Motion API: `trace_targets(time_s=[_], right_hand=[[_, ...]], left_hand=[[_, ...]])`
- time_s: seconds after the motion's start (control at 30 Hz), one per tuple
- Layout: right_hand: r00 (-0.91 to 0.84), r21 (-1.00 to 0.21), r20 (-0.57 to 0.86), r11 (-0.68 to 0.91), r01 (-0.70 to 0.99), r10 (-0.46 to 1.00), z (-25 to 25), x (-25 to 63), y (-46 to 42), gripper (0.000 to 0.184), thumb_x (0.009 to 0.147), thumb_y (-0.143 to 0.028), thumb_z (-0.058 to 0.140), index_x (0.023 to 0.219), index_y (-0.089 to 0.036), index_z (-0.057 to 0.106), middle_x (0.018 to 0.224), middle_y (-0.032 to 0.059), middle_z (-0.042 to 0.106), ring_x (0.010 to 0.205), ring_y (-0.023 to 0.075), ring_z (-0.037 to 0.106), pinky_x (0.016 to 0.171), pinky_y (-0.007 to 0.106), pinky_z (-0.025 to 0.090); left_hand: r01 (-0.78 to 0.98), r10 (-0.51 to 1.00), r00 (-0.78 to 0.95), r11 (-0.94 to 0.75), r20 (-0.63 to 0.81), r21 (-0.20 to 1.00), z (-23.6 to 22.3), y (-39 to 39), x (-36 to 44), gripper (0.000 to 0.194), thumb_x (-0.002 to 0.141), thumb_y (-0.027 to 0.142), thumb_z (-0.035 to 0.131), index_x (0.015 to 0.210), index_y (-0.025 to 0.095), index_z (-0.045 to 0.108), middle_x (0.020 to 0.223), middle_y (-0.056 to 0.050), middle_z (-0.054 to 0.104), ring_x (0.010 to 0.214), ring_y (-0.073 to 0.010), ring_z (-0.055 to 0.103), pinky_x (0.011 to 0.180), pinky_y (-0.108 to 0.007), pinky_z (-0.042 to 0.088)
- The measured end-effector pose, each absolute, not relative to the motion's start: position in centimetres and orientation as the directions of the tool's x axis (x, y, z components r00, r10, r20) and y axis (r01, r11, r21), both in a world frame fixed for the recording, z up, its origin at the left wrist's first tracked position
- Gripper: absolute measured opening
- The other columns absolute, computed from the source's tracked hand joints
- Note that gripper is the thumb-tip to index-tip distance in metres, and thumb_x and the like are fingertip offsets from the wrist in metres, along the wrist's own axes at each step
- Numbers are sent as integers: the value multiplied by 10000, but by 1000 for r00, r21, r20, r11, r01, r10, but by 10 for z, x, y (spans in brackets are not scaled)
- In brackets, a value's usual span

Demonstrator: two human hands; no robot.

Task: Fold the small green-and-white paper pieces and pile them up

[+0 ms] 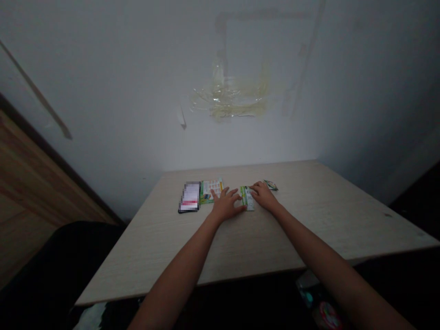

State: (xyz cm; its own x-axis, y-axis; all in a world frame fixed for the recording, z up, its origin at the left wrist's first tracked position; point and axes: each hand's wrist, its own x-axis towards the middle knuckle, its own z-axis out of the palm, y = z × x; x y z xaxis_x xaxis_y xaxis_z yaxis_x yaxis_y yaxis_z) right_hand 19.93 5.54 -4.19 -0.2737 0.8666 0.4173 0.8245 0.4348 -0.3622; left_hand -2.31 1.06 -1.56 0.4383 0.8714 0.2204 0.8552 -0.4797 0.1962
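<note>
A small green-and-white printed paper or packet (247,201) lies on the table between my hands; I cannot tell which of the two it is. My left hand (226,205) is on its left, fingers spread, with the thumb and a fingertip at its left edge. On the other side, my right hand (264,195) has its fingers curled together at the upper right edge of the same piece. Behind my left fingers lies a larger green and white printed sheet (211,188). A small dark green printed packet (271,184) rests just beyond my right hand.
A phone (189,197) with a blurred, lit screen lies at the left of the printed sheet. The pale wooden table (240,247) meets a wall (137,91) bearing old tape (237,107). Dark items, one round and red (329,315), show below the front edge.
</note>
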Motion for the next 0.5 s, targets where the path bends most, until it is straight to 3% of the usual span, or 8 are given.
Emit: trace_targets(time_s=[0.13,0.27,0.5], right_hand=[[-269,-467,457,486,738,848,-44,205,54,212,840,-259,649,1004,-167,745,1045,105,645,1029,231,567,977,367,424],[-285,-493,469,515,701,836,-43,205,50,190,821,-265,671,966,-185,764,1040,99,657,1023,237,582,977,384,434],[-281,-495,466,511,703,839,-43,204,49,188,825,-289,663,959,-213,770,1039,92,655,1026,232,578,981,391,433]], left_hand=[[834,854,450,-506,260,219,-18,12,-24,293,875,551,538,1074,358,633,1465,46,483,1397,-330,305,1036,-810,-28],[822,848,463,-520,257,233,-18,14,-24,232,890,471,547,1049,328,636,1448,29,503,1389,-315,320,1060,-790,11],[835,862,467,-504,199,222,-17,17,-23,449,900,542,495,1337,440,482,1437,27,523,1406,-343,289,1018,-814,-55]])
